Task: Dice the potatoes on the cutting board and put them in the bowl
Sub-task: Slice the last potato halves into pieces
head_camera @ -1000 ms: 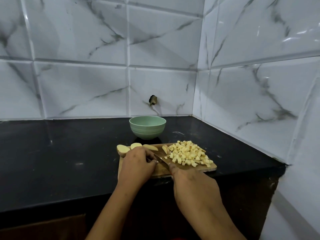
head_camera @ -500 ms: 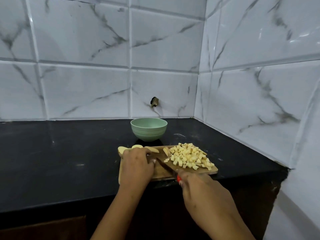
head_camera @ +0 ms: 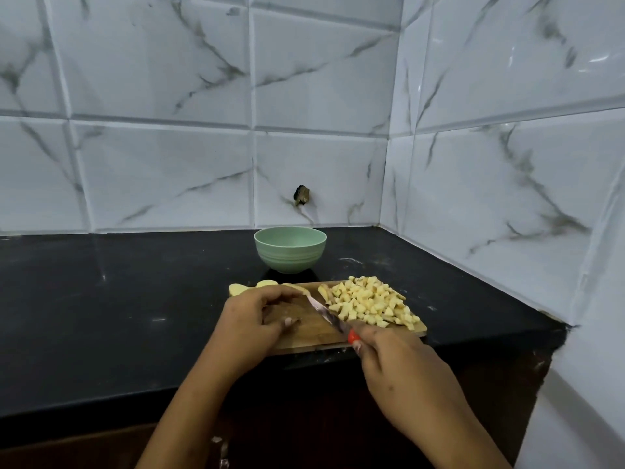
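**Fig. 1.** Potato dicing on the cutting board (head_camera: 311, 335), at the desk's (head_camera: 135, 316) near edge.
Your right grip (head_camera: 402, 363) wraps the knife (head_camera: 324, 311) handle; your left grip (head_camera: 250, 319) curls over the board's left half, contents hidden. The diced potato (head_camera: 368, 302), heaped right, should feel light and slippery: scoop underneath.

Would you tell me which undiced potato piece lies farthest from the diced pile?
The leftmost piece, at the cutting board's far-left corner; the others lie further right, closer to the pile.
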